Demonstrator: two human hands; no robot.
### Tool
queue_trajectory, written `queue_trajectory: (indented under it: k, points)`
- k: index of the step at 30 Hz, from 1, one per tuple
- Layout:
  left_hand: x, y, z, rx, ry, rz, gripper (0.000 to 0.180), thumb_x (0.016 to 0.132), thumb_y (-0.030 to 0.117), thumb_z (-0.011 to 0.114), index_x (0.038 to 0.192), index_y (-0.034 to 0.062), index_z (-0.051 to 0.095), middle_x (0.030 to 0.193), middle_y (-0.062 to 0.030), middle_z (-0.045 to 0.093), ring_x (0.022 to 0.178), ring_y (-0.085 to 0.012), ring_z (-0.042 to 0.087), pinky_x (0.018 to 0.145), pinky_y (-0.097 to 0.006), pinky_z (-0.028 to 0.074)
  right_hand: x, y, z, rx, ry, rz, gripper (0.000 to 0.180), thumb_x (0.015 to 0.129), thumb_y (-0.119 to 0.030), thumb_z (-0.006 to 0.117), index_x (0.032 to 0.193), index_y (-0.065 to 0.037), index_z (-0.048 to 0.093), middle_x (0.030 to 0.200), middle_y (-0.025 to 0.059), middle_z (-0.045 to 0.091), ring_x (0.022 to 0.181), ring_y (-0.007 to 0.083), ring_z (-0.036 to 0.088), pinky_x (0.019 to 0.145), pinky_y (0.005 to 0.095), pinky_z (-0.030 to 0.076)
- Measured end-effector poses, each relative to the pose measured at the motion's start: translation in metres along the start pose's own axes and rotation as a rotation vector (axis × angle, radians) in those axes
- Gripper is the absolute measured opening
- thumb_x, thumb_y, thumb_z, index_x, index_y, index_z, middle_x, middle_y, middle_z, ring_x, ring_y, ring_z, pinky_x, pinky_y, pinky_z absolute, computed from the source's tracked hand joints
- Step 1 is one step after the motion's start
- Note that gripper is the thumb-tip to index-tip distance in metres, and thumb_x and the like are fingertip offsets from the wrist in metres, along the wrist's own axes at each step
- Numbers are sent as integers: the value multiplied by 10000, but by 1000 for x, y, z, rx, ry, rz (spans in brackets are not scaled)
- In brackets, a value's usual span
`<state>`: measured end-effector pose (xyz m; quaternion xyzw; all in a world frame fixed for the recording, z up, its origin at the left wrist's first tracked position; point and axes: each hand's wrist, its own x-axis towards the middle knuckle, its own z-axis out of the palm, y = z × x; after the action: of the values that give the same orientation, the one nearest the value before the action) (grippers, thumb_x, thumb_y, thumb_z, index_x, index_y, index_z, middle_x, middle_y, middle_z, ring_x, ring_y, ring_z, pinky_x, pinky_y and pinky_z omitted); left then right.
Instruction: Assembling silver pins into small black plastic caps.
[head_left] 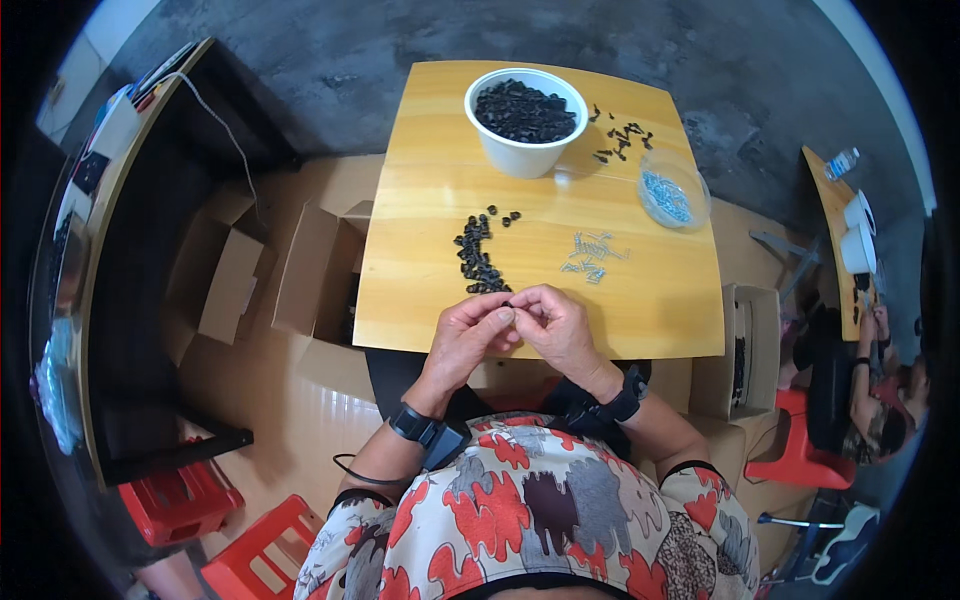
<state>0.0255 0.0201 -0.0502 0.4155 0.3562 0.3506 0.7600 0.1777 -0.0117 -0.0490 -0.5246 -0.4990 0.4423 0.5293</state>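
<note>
Just above the table's near edge, my left hand [466,332] and my right hand [556,328] meet, fingertips together. My left thumb and fingers pinch a small black part [508,305], mostly covered by the fingers. The right fingertips are pressed together against it; whatever else they hold is hidden. Beyond my left hand lies a curved heap of small black round parts [474,255]. Silver screws [590,260] are spread on the table to the right of that heap.
A white tub [525,158] full of black parts stands at the table's far side. Several black pieces [625,140] lie beside it, near a clear bowl of screws [666,197]. Open cardboard boxes [318,275] flank the wooden table [420,180]. Another person [868,390] sits at far right.
</note>
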Motion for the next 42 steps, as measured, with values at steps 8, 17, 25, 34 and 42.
queue_trajectory:
  k: [8,17,25,34,42]
  points:
    - [-6,-5,7,87,44,43,171,897,94,588,1032,-3,627,849,-59,661,662,-88,607,607,-221,521,7,4,-76,-510,157,-141,83,818,-63,635,890,-20,634,747,87,624,630,140,590,583,259,475]
    - [-6,-5,8,157,12,159,169,856,43,622,1018,-6,639,802,-34,644,664,-70,581,627,-207,496,45,31,-148,-884,340,-136,102,789,-90,641,864,-23,625,808,157,638,742,319,621,675,390,499]
    - [-8,4,9,153,-9,267,219,846,41,639,1061,-3,640,828,-13,639,712,-63,579,654,-198,491,46,37,-155,-1222,282,-121,94,783,-103,609,861,-55,629,826,156,632,804,345,603,698,430,491]
    - [-12,7,8,239,-45,201,213,843,61,655,1046,-3,644,795,10,624,704,-42,561,644,-186,476,7,-31,-67,-135,59,26,72,814,3,635,883,11,617,719,-23,599,610,12,518,549,164,415]
    - [-13,0,13,228,-57,229,184,839,77,661,1005,-2,658,748,36,594,670,-18,504,602,-174,435,-9,-24,-22,-151,-46,-92,110,776,23,669,868,-6,616,736,-10,607,630,21,542,546,173,435]
